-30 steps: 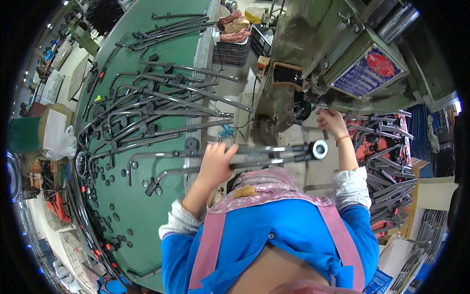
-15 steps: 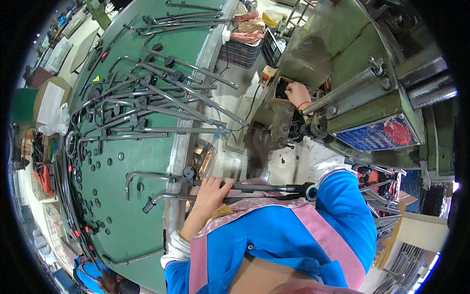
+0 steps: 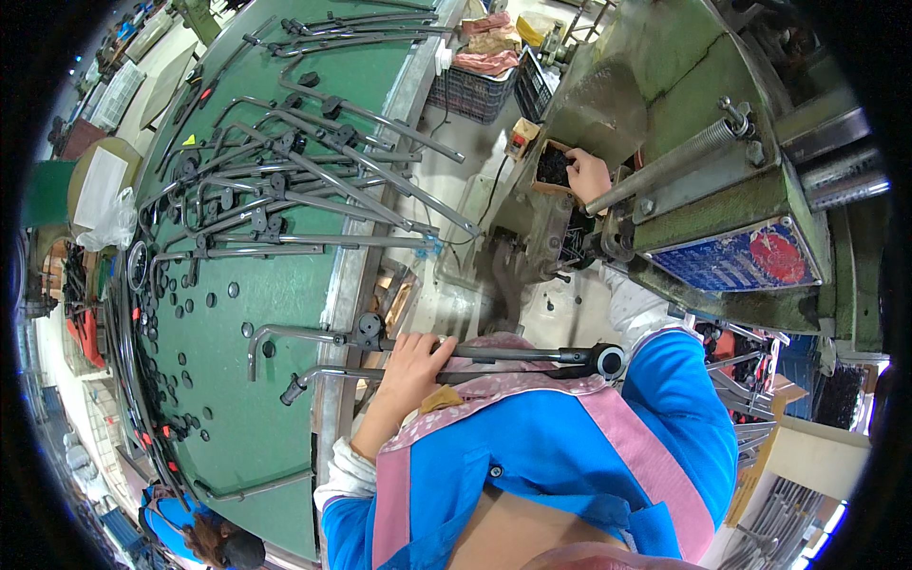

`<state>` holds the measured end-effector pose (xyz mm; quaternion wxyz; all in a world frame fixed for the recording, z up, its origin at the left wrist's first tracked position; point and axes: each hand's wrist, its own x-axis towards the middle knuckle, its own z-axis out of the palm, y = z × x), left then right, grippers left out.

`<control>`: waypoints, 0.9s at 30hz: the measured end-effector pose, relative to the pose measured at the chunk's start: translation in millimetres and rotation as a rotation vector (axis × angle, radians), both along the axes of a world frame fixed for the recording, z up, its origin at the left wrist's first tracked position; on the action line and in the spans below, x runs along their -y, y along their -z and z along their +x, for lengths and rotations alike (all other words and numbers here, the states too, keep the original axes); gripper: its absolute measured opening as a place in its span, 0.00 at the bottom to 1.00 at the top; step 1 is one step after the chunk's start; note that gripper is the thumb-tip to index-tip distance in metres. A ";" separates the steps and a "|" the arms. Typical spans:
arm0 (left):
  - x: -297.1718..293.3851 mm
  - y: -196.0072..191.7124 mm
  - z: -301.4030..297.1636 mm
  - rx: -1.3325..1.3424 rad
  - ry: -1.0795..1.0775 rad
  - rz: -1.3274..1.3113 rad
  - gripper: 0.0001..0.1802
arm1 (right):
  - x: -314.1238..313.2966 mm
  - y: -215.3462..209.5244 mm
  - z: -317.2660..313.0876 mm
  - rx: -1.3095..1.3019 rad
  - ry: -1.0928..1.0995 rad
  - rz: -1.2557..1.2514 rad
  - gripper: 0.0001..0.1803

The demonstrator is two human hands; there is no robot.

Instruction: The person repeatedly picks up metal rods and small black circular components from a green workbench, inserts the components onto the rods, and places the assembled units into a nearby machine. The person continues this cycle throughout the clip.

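Observation:
My left hand (image 3: 410, 372) is wrapped round a bent metal tube frame (image 3: 318, 336) that lies across my lap. The frame has two dark tubes, a black joint (image 3: 369, 329) just beyond my hand and a round black-and-white end (image 3: 609, 361) on the right. Its bent left ends reach over the green table. My right hand (image 3: 589, 177) is at the right side of a small box (image 3: 552, 167) of small black parts, beside the green machine. Its fingers are curled together at the box, and anything between them is too small to make out.
Many similar tube frames (image 3: 313, 171) are piled on the green table (image 3: 275, 399), with loose black round caps (image 3: 234, 290) nearby. The green press-like machine (image 3: 731, 218) stands close on the right, with a spring and lever. Black crates (image 3: 472, 95) with cloths stand behind. Another person (image 3: 180, 518) is at lower left.
My right hand has drawn from the middle of the box toward its right side, exposing more of the black parts. My left hand stays on the tube frame.

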<state>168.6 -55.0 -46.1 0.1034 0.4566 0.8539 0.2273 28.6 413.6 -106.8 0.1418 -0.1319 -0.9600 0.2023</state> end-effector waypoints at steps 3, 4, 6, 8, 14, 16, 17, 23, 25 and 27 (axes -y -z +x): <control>-0.7 2.1 -1.5 -0.003 0.023 -0.013 0.33 | -13.3 6.5 3.5 -0.030 0.010 -0.112 0.09; -0.4 2.7 -1.6 -0.002 0.028 -0.021 0.33 | -16.5 9.6 4.0 -0.056 -0.013 -0.077 0.09; 0.5 3.9 -1.9 -0.001 0.037 -0.007 0.33 | -22.5 15.5 4.8 -0.107 -0.059 -0.007 0.09; 1.5 3.6 -2.1 0.001 0.041 -0.005 0.33 | -24.3 17.9 3.4 -0.112 -0.091 0.006 0.08; 7.5 8.3 -2.9 -0.023 0.048 -0.013 0.32 | 0.6 -5.1 -1.5 -0.009 -0.173 -0.069 0.09; 9.7 10.5 -3.3 -0.044 0.054 -0.014 0.31 | 15.7 -22.2 -0.8 0.044 -0.115 0.176 0.09; 9.9 9.7 -3.9 -0.043 0.059 -0.009 0.32 | 12.0 -20.4 -2.7 0.040 -0.084 0.203 0.09; 13.9 5.3 -4.5 -0.020 0.046 -0.018 0.34 | 22.7 -21.5 -1.7 0.068 0.027 0.239 0.08; 14.8 6.0 -4.3 -0.015 0.041 -0.025 0.35 | 23.7 -22.8 -2.5 0.116 0.002 0.222 0.09; 14.9 7.4 -4.2 -0.021 0.042 -0.021 0.36 | 19.6 -18.1 -3.6 0.125 -0.005 0.224 0.09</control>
